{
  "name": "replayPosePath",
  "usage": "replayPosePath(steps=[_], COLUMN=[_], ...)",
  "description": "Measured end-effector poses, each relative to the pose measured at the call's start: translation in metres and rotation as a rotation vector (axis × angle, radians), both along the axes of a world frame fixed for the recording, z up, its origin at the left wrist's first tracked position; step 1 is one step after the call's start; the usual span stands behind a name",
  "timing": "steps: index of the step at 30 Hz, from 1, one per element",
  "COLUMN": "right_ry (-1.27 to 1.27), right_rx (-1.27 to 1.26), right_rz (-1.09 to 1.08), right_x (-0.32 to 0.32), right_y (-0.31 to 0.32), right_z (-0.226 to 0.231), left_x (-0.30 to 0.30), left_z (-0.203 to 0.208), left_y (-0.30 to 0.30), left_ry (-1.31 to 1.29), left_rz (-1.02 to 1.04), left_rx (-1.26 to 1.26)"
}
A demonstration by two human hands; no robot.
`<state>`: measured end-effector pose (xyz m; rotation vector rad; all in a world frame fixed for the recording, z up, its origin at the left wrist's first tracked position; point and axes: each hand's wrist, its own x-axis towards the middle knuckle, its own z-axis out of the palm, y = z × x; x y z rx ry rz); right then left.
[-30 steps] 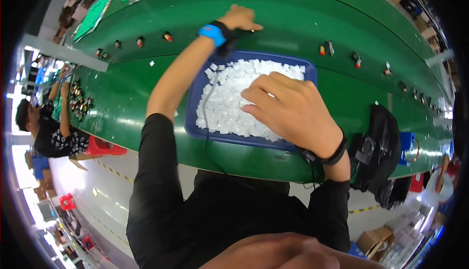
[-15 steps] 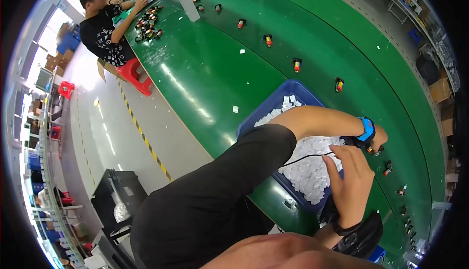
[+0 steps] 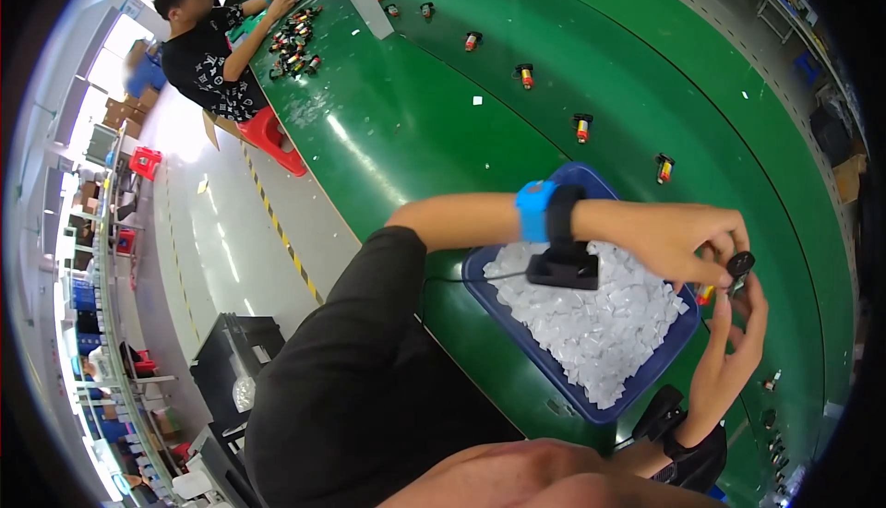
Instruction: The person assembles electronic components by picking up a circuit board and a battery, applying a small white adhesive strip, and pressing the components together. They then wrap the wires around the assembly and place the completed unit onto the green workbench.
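My left hand [image 3: 678,234] reaches across from the left above the blue bin [image 3: 681,331]. Its fingers are closed on a small part with a black round cap [image 3: 741,263] and what seems to be a red-and-yellow body, at the bin's right side. From the lower right, my right hand [image 3: 734,351] meets it, with thumb and fingertips pinched on the same part. The fingers hide much of the part. White square pieces [image 3: 604,323] fill the bin beneath my left forearm. A blue strap and a black box [image 3: 563,268] with a cable sit on my left wrist.
Similar red-and-yellow parts [image 3: 581,128] stand spaced along the green surface beyond the bin. At the far left a person [image 3: 208,60] sits on a red stool [image 3: 269,139] by a pile of parts [image 3: 295,42]. A black box [image 3: 235,351] stands at lower left.
My left hand has come back from the green surface with the small part. My right hand has moved outward to the right and closed on the part. The view has shifted slightly.
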<state>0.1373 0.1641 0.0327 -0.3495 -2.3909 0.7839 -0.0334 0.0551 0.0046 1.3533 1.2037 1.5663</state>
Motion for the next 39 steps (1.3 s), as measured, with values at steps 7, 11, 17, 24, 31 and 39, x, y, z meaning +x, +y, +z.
replayPosePath(steps=[7, 11, 17, 24, 31, 39], right_ry=[-0.064, -0.008, -0.021, -0.013, -0.105, -0.026], right_rx=[-0.498, -0.189, -0.076, 0.081, 0.186, 0.480], right_rz=[0.074, 0.135, 0.219, 0.244, 0.149, 0.189], right_x=[0.012, 0.007, 0.008, 0.005, 0.000, -0.009], right_y=[0.005, 0.002, -0.002, -0.005, -0.020, -0.013], right_z=[-0.009, -0.007, 0.000, -0.002, -0.008, -0.012], left_x=[0.013, 0.012, 0.005, 0.005, 0.006, 0.000], left_z=[0.012, 0.011, 0.007, 0.011, 0.003, 0.000], left_y=[-0.042, -0.046, -0.052, -0.057, -0.047, -0.043], left_ry=[0.213, 0.279, 0.320, 0.406, 0.531, 0.582], left_rz=[0.199, 0.209, 0.086, 0.192, 0.352, 0.383], left_rx=[0.055, 0.012, 0.060, 0.017, 0.012, -0.068])
